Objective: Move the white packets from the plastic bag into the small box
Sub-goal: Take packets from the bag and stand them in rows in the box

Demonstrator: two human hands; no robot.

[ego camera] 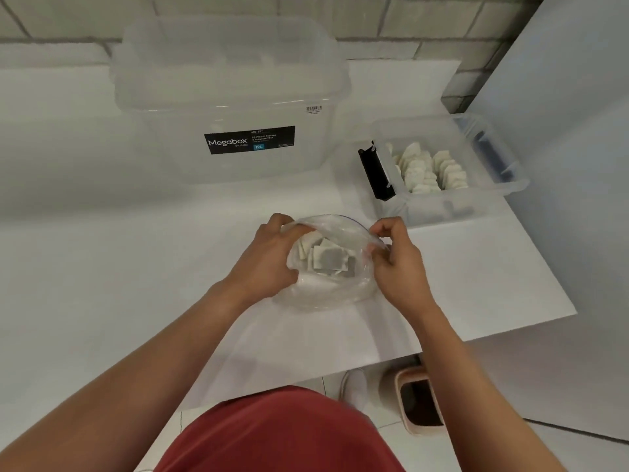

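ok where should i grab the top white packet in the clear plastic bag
Pinch the raised edge of the top flat white packet from above, through the mouth of the clear plastic bag, which the left hand and right hand hold open upward. The heap is loose, so edges stand free.

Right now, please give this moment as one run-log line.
plastic bag: open, white packets inside | left hand: grips its rim | right hand: pinches its rim | small box: holds more packets

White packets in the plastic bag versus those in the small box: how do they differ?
The bagged packets lie jumbled in the plastic bag; the boxed packets stand in rows in the small box. Bagged packets are few, boxed packets many. Both are flat and whitish.
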